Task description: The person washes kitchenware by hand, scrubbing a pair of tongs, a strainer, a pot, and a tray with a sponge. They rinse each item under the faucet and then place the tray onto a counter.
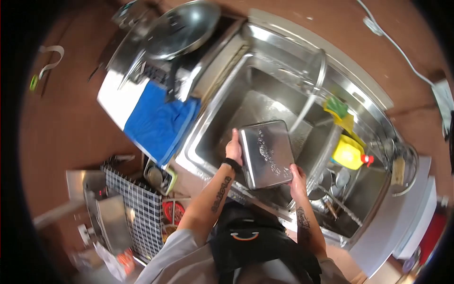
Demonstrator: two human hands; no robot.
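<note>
A rectangular metal pan [269,154], wet with some suds or droplets on its surface, is held over the near part of the left sink basin [227,102]. My left hand [234,149] grips its left edge, thumb pointing up along the side. On the lower right corner, my right hand [297,181] holds the same pan. The curved faucet [312,97] reaches over the basin just beyond the pan; whether water runs from it is hard to tell.
Right of the pan are a yellow bottle with a red cap [347,152], a green and yellow cloth [336,109] and a second basin with utensils [338,208]. At left lie a blue cloth [158,120], a large lidded pan [182,29] and a checkered rack [137,210].
</note>
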